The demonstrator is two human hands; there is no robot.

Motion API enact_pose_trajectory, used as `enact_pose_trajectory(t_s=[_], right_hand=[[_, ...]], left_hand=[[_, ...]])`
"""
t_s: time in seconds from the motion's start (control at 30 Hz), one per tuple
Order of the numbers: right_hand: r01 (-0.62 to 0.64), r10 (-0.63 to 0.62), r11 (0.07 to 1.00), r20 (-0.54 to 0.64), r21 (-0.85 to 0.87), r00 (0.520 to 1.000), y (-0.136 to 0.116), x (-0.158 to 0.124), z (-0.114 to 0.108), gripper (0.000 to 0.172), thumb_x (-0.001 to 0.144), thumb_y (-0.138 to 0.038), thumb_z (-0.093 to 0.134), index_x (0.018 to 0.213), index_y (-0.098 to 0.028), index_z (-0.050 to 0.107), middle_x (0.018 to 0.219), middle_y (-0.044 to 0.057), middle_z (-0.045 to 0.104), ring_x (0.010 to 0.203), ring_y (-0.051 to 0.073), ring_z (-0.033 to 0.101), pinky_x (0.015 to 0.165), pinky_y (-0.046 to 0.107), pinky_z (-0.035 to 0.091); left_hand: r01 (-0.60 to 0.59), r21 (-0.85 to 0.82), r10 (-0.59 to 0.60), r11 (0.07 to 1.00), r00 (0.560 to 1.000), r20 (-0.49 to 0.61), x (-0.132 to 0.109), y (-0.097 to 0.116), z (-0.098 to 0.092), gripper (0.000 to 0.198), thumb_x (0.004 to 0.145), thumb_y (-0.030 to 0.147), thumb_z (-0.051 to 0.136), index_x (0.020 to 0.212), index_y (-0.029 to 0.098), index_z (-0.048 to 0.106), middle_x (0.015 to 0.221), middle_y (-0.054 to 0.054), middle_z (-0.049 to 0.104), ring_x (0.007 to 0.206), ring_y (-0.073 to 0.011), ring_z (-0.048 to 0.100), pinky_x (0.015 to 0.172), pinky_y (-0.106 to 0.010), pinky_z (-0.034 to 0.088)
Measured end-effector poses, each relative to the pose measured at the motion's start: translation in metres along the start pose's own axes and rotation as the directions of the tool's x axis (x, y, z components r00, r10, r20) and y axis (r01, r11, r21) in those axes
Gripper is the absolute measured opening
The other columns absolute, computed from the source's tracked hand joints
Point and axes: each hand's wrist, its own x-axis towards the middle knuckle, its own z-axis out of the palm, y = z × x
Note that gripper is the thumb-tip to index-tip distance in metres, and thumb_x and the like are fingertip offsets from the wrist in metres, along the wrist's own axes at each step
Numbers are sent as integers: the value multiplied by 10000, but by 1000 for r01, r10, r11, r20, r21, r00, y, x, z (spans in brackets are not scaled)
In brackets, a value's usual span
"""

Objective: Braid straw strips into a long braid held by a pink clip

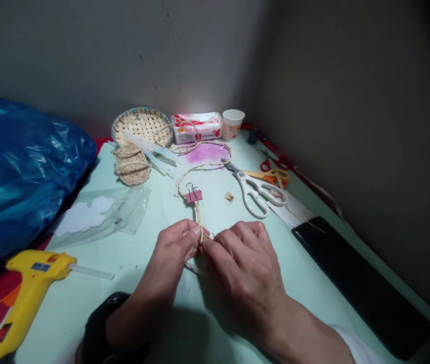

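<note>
A braided straw cord (199,213) runs toward me from a pink binder clip (194,196). My left hand (179,243) pinches the cord's near end between thumb and fingers. Right beside it, my right hand (240,263) is closed on strands at the same spot, its fingertips partly hidden. Beyond the clip, the cord curves back across the table to a pink-purple stain (207,153). White-handled scissors (255,189) lie to the right of the clip, with a small tan scrap (229,196) between them.
At left are a yellow glue gun (36,275), a blue plastic bag (25,177) and a clear plastic sleeve (127,212). Behind stand a woven basket (142,126), a coiled rope piece (132,164), a tissue pack (197,128) and a paper cup (233,125). A black slab (362,283) lies right.
</note>
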Motion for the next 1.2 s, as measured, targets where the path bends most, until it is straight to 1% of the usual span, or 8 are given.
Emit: enact_pose_trajectory(t_s=[0.27,0.5,0.67,0.73,0.8,0.9,1.1,1.2], right_hand=[[143,-143,989,7,-29,990,-2,-2,6,300,882,-38,410,706,-140,630,658,43,576,657,182,397,678,367,284],[141,-139,990,85,-17,987,-2,-3,4,220,880,-94,461,766,-153,639,717,43,594,695,181,437,710,377,303],[-211,176,940,150,270,973,5,7,-4,165,881,-286,546,941,-154,623,883,76,623,816,205,535,743,352,390],[-391,299,851,289,351,910,11,13,-4,252,863,-292,584,1069,-148,577,931,80,641,821,196,576,717,312,419],[-507,304,773,478,382,824,16,17,-3,278,870,-283,579,1118,-160,549,883,57,668,766,181,602,668,280,421],[-558,278,742,587,372,761,19,21,-2,164,894,-217,521,1040,-175,583,807,32,684,720,170,610,628,258,395],[-584,276,696,596,417,755,26,25,1,188,890,-248,539,1054,-189,610,776,6,698,703,146,606,618,236,370],[-600,306,691,589,403,748,28,25,4,108,869,-257,564,899,-182,637,654,-21,660,594,118,557,568,227,340]], left_hand=[[5,2,-5,1000,998,58,2,-2,-9,304,857,268,571,601,175,437,559,60,365,537,-86,271,512,-190,275],[-4,-29,6,1000,997,78,2,-2,-10,206,862,259,577,687,166,518,619,50,419,559,-78,320,526,-174,310],[-8,5,8,1000,1000,0,-1,-3,-5,195,854,274,572,700,170,516,607,44,477,572,-82,415,562,-191,371],[-7,17,7,1000,1000,-20,-1,-4,-3,195,852,277,564,697,169,515,606,38,504,569,-86,442,557,-197,379],[2,37,-1,999,1000,-30,-1,-5,-2,185,846,280,566,706,167,523,633,17,553,579,-100,489,546,-207,389],[-4,61,6,998,1000,-29,0,-5,-1,174,843,280,564,716,166,532,657,-1,592,600,-124,546,563,-234,429],[-73,186,78,980,997,-23,3,-4,0,153,871,277,524,761,171,543,701,4,614,602,-108,577,650,-253,482],[-54,285,75,957,995,-62,2,-3,1,173,861,285,530,733,169,535,546,43,523,480,-78,506,523,-190,423]])
